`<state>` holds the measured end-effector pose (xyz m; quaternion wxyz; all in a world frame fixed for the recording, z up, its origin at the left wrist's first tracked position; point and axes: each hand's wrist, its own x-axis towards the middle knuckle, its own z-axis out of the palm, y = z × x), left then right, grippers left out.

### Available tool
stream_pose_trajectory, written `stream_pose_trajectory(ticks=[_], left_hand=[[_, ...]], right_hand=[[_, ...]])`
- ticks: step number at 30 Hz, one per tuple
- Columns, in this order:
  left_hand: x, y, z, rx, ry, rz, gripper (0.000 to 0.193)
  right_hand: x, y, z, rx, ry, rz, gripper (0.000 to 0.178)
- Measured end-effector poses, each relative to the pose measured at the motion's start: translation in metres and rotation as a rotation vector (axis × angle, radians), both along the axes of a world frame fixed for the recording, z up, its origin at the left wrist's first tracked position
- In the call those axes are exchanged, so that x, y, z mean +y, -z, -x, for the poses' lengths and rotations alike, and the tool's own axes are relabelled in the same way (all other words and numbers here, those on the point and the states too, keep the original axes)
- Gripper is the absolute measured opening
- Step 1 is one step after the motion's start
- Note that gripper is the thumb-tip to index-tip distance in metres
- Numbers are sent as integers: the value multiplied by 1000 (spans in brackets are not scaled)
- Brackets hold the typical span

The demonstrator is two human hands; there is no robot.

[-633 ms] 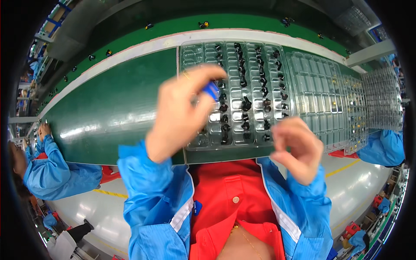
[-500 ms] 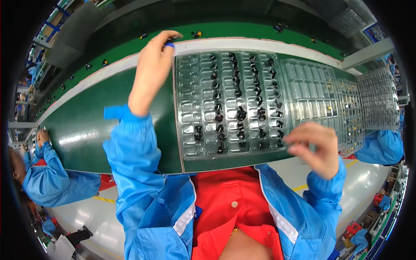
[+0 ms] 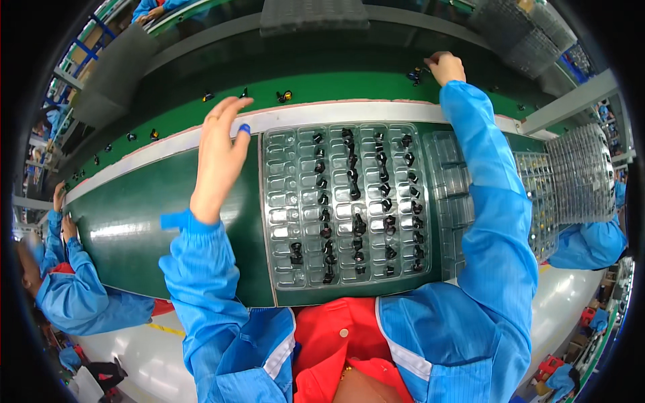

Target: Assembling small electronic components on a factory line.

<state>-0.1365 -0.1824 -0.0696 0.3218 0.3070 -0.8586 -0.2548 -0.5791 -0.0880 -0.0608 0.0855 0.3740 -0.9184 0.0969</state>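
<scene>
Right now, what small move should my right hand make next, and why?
Perhaps close your right hand gently on the small dark part: it lies on the green belt right by your fingertips, though contact is too small to tell.

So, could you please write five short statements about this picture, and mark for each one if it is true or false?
1. The left hand is left of the clear tray. True.
2. The right hand is inside the tray. False: the right hand is over the green belt.
3. The tray holds dark parts. True.
4. The thumb cover is red. False: the thumb cover is blue.
5. The tray stack is leftmost. False: the tray stack is at the right.
</scene>
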Motion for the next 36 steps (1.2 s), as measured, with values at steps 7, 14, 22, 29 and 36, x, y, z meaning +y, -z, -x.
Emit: stream_pose_trajectory(ticks=[7,14,22,29,36], left_hand=[[62,-25,-42,-9,103,-172,23],[93,-21,-68,-148,364,-285,23],[105,-11,-82,-110,448,-151,21],[114,-11,-82,-140,441,-85,22],[125,1,-95,-45,271,17,22]], right_hand=[[-39,8,-16,101,140,-234,25],[-19,17,49,-657,10,438,15],[61,-97,-48,-847,-327,541,32],[172,-132,-177,-789,-402,450,20],[226,-107,-307,-1081,-484,618,13]])
